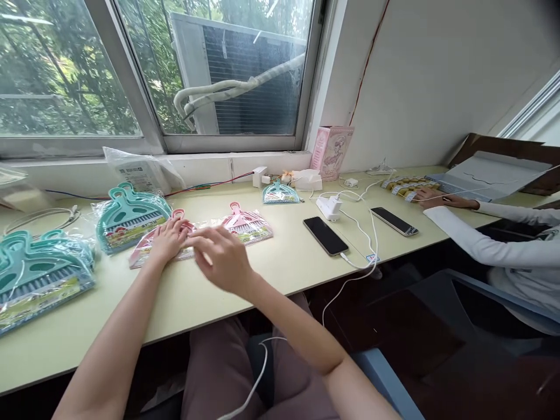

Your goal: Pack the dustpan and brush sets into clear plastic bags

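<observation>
My left hand (169, 238) lies flat with fingers spread on a pink mini dustpan-and-brush set (142, 249) in clear plastic packaging. Just right of it, my right hand (223, 256) hovers over the table edge side of the sets. Its fingers are stretched leftward and bent a little, the thumb apart, and I see nothing held in them. A second pink dustpan-and-brush set (245, 223) lies behind my right hand, partly covered by it. To the left lie wrapped teal dustpan-and-brush sets (131, 219), with more teal sets (41, 271) stacked at the far left.
A small teal set (280, 192) lies near the window. Rightward are a phone (326, 235) on a white cable, a white power strip (329, 207), another phone (394, 221) and a pink box (331, 153). A co-worker's hands (431, 197) touch yellow packaged items at the right.
</observation>
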### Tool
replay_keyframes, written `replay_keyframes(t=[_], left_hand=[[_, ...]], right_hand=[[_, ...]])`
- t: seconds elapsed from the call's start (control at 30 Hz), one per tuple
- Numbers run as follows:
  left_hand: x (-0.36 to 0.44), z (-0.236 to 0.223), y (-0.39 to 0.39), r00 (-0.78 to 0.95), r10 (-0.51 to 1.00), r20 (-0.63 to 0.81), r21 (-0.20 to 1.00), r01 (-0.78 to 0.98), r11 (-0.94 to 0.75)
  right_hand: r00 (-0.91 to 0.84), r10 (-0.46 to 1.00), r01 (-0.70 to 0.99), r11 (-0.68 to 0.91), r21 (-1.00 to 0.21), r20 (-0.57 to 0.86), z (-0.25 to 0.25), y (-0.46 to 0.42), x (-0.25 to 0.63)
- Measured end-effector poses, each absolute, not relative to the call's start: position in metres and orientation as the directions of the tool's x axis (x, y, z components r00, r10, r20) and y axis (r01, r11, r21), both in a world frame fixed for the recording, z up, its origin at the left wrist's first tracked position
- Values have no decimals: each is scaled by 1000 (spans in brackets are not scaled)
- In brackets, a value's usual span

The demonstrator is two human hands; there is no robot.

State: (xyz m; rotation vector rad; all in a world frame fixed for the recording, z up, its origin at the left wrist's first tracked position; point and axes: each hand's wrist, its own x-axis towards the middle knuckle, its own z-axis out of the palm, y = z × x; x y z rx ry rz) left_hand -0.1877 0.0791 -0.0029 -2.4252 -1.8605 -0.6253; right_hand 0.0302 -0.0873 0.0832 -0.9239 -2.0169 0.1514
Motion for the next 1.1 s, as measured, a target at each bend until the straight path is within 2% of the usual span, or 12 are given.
replay_keyframes(t=[0.07, 0.13, 0.23, 0.3, 0.37, 0.53, 0.6, 0.83, 0.93, 1.1], left_hand=[[-187, -2, 76, 137, 934, 331, 204, 956, -212], [-186, -2, 74, 93, 933, 348, 171, 972, -161], [-185, -1, 72, 92, 920, 382, 148, 976, -159], [-184, 0, 71, 92, 918, 386, 153, 975, -162], [-184, 0, 71, 89, 918, 387, 154, 975, -160], [-185, 0, 70, 86, 913, 398, 152, 976, -158], [-186, -1, 70, 83, 912, 403, 157, 975, -159], [-186, -2, 73, 53, 912, 406, 190, 972, -141], [-185, -1, 72, 39, 918, 394, 204, 971, -128], [-184, 2, 71, 10, 926, 377, 225, 969, -102]], right_hand=[[-233, 801, 619, 560, -551, 552, 60, -62, 50], [-77, 944, 685, 284, -671, 321, 42, -31, 70], [164, 967, 744, 7, -668, 193, 31, 6, 94], [193, 977, 764, -92, -639, 91, 32, 21, 104], [193, 979, 807, -122, -578, 63, 36, 29, 109], [282, 935, 870, -154, -468, 216, 40, 49, 127], [299, 943, 856, -198, -477, 145, 38, 59, 140], [85, 979, 758, -185, -626, -186, 36, 78, 169], [-51, 954, 624, -200, -755, -295, 36, 73, 164], [-139, 923, 330, -299, -895, -359, 36, 52, 159]])
